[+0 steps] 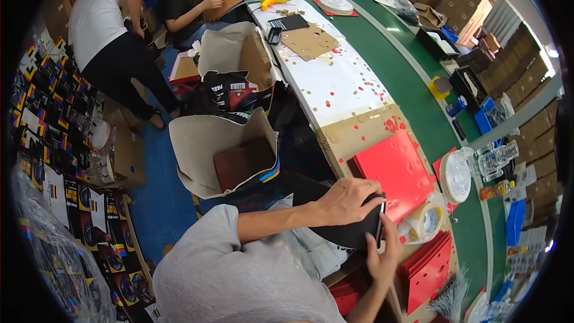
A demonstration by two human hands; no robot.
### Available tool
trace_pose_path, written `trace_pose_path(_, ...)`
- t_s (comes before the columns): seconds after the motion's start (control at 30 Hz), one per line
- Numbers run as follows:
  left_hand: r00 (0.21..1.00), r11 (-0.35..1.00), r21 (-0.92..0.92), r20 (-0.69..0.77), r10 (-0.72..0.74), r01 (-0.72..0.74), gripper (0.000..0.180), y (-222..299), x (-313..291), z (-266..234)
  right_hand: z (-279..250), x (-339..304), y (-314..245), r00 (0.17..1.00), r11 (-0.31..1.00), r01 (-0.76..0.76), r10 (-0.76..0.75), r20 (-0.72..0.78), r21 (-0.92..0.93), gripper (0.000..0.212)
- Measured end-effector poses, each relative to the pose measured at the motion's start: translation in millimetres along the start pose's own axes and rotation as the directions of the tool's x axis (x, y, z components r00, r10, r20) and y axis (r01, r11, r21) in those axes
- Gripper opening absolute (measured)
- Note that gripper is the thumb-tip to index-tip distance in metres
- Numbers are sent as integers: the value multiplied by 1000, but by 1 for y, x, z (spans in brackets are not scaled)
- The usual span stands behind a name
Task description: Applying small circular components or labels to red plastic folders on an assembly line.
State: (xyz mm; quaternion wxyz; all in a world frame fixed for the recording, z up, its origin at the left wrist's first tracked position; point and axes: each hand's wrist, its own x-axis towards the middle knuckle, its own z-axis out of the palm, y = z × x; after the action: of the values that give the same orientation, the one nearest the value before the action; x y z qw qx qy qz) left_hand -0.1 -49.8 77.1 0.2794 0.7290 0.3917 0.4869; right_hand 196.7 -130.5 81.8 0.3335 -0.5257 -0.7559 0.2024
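Observation:
A black sheet or thin panel (347, 234) lies across my lap at the table's edge. My left hand (348, 202) is closed on its far right edge, fingers bent and pressed together. My right hand (385, 251) grips the same right edge lower down, with thumb and fingers on either side of it. A narrow pale strip shows along that edge between the hands. Just beyond my left hand lies a stack of red sheets (394, 170). Rolls of tape (426, 222) sit right beside my hands, and more red sheets with holes (426, 275) lie nearer me.
An open carton (179, 155) holding a dark brown panel stands left of the table. Red dots litter the white tabletop (323, 84), with a yellow glue gun (273, 2) farther off. A green conveyor (412, 84) carries clear stacked parts on white round bases (455, 176). Other people work at the far left.

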Motion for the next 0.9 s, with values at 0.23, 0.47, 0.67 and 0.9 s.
trace_pose_path(0.23,924,945,-146,300,-239,292,30,-19,4,-34,44,6,-2,976,968,-47,98,-196,247,43)
trace_pose_path(0.47,817,938,-25,499,-287,345,36,-26,-1,-50,41,10,-10,980,990,1,27,-197,142,36)
trace_pose_path(0.67,815,907,-251,559,-150,339,39,-42,3,-39,34,14,-13,964,993,6,25,-263,118,33)
trace_pose_path(0.9,845,862,-203,396,-361,464,30,-16,21,-49,28,29,-15,924,986,67,-3,-383,154,32)
